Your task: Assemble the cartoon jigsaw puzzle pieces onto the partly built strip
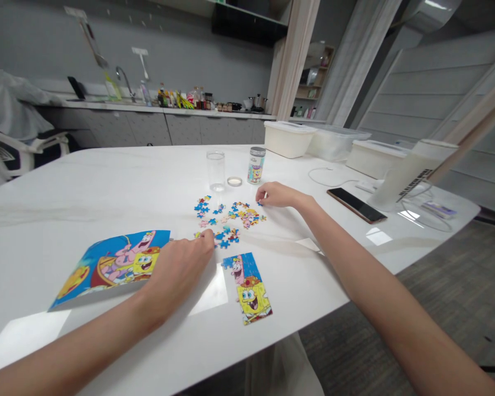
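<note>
Loose jigsaw pieces [249, 215], mostly blue, yellow and pink, lie scattered on the white table [148, 181]. At their right edge my right hand [278, 194] is closed, with a small blue jigsaw piece [259, 203] at its fingertips. My left hand [183, 264] has its fingers curled at the near side of the pile; what they hold, if anything, is hidden. A partly joined puzzle section [251, 291] with a yellow and a pink cartoon figure lies to the right of that hand. The curved picture sheet [115, 261] on its left has the same figures, partly covered by the hand.
Behind the pieces stand a clear jar [216, 170], a metal-rimmed lid [234, 181] and a printed canister [256, 166]. A phone [356, 205], a white cylinder [408, 176], cables and white bins [289, 139] occupy the right side. Someone's grey sleeve [20, 93] shows at far left.
</note>
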The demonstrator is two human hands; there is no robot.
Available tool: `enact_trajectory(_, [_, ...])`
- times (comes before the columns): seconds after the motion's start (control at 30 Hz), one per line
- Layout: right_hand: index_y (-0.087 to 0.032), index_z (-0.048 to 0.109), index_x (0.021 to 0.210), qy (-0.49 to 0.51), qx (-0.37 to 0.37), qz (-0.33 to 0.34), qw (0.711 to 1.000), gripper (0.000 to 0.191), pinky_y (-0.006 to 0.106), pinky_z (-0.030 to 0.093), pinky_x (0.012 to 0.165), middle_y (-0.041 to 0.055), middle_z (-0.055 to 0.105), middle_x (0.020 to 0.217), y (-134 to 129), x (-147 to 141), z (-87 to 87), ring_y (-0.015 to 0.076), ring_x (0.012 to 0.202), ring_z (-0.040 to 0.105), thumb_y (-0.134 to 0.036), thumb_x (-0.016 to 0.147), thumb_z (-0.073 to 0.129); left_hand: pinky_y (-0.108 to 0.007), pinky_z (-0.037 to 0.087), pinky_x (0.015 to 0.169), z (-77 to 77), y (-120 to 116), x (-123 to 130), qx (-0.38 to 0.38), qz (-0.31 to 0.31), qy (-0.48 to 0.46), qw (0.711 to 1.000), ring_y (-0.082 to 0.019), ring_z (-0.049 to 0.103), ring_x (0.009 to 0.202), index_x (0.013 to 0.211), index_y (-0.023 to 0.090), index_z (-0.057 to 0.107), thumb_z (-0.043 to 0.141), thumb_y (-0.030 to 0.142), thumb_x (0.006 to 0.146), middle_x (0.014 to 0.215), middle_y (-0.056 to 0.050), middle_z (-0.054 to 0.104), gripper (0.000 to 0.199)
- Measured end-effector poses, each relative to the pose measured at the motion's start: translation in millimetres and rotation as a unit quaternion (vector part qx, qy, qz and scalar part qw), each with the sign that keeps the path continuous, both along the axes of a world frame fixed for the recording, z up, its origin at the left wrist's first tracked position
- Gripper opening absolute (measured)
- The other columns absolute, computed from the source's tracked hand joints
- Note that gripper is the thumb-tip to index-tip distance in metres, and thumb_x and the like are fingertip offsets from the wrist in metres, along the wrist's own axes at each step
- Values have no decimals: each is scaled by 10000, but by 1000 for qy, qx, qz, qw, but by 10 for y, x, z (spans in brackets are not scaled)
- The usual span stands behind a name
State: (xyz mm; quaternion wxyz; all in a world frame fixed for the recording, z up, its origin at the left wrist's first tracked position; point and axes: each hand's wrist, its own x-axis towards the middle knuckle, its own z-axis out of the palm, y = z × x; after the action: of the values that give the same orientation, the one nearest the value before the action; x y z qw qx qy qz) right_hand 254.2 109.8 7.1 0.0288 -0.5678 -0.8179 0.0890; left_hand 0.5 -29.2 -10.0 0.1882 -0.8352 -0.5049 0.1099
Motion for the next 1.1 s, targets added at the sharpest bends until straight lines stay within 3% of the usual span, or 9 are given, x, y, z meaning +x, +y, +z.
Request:
enact_trajectory(0.47, [-128, 734, 1030, -53, 16, 16, 998, 281, 249, 446, 778, 116, 731, 1070, -43, -31, 46, 212, 962, 659, -101, 844, 526, -323, 490, 499, -18, 22, 17, -2, -4, 3, 1000, -301, 702, 613, 1036, 79, 576, 309, -95, 808, 633, -88, 658, 391])
enact_trajectory(0.7, [-122, 729, 1049, -50, -9, 31, 998, 278, 243, 439, 703, 109, 743, 980, -116, -77, 94, 188, 846, 661, -161, 861, 528, -317, 490, 519, -15, 18, 15, -8, -3, -7, 1000, -298, 703, 625, 1059, 74, 578, 321, -99, 807, 642, -94, 661, 399])
enact_trajectory(0.9, [-118, 732, 889, -44, -45, 32, 998, 231, 242, 418, 633, 80, 737, 813, -107, -63, 98, 156, 692, 631, -162, 859, 507, -303, 479, 548, -2, 12, 23, -21, 4, -17, 1000, -286, 705, 653, 1079, 83, 576, 343, -87, 828, 657, -99, 668, 382])
enact_trajectory(1.1, [-141, 723, 835, -33, -50, 27, 998, 217, 253, 421, 638, 58, 724, 756, -101, -54, 86, 151, 652, 621, -178, 852, 510, -294, 469, 551, 17, -3, 30, -14, 0, -27, 1000, -277, 703, 643, 1012, 96, 580, 362, -79, 835, 653, -101, 667, 331])
